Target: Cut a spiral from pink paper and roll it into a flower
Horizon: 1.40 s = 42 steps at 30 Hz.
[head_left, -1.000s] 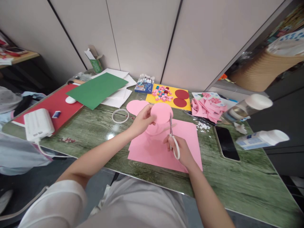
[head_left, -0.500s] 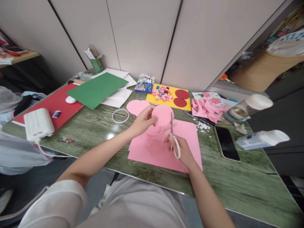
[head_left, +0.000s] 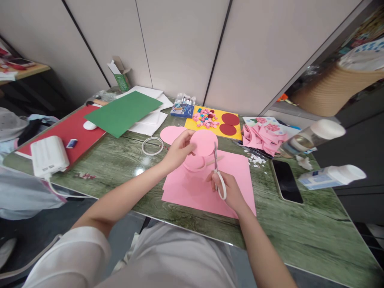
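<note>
Between the thumb and fingers of my left hand [head_left: 181, 150] is a pink paper circle [head_left: 204, 143], held up above the table. My right hand [head_left: 228, 190] grips white-handled scissors [head_left: 221, 185], whose blades point away from me and meet the circle's right edge. Pink paper sheets [head_left: 204, 196] lie below both hands, with a curled pink strip [head_left: 195, 165] on or over them just under the circle. Other cut pink circles [head_left: 169, 135] rest on the table behind my left hand, partly covered by it.
A white ring [head_left: 152, 146] lies left of the pink sheets. Behind are a yellow sheet [head_left: 198, 127] bearing small coloured pieces and dark red circles [head_left: 230, 119], and a green sheet [head_left: 123, 112]. To the right are pink scraps [head_left: 264, 138], a phone [head_left: 287, 181] and bottles [head_left: 333, 176].
My left hand and the paper circle have shifted slightly to the left and away from me. The scissors stay at the circle's right edge, their blades a little further left.
</note>
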Each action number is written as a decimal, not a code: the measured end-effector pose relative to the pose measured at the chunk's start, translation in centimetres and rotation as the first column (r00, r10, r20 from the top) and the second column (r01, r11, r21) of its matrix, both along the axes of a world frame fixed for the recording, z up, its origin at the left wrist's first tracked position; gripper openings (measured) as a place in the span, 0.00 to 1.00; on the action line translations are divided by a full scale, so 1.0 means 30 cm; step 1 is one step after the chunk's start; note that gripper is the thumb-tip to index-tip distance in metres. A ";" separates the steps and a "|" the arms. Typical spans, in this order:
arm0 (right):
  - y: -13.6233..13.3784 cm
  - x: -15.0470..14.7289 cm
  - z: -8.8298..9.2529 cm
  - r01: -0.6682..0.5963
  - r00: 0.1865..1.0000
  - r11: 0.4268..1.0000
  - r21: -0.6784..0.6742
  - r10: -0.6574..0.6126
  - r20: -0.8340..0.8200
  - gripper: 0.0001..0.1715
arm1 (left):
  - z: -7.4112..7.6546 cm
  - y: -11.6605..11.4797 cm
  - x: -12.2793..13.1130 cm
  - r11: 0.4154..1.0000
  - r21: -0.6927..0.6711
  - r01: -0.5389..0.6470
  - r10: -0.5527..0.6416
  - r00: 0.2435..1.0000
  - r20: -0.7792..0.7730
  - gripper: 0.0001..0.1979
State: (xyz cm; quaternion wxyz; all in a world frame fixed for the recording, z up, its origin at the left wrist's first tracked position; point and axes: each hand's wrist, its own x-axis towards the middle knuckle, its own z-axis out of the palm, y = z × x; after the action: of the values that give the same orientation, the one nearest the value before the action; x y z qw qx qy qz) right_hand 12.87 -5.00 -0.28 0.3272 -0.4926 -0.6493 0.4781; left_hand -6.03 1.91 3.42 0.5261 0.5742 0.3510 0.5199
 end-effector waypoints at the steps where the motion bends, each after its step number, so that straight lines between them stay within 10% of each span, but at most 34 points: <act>1: -0.001 0.000 0.001 -0.004 1.000 1.000 0.002 0.004 0.002 0.23 | 0.001 0.000 -0.001 1.000 0.001 -0.007 0.007 1.000 0.000 0.11; 42: -0.008 -0.010 0.003 -0.018 1.000 1.000 0.004 0.018 -0.009 0.24 | -0.005 -0.020 0.010 1.000 0.013 0.004 -0.002 0.995 -0.104 0.15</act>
State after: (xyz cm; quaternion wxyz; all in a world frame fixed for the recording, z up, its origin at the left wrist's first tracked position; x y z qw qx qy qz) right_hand 12.57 -5.23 -0.20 0.3266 -0.4839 -0.6534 0.4819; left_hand -5.73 1.31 3.27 0.5039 0.6047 0.3736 0.4907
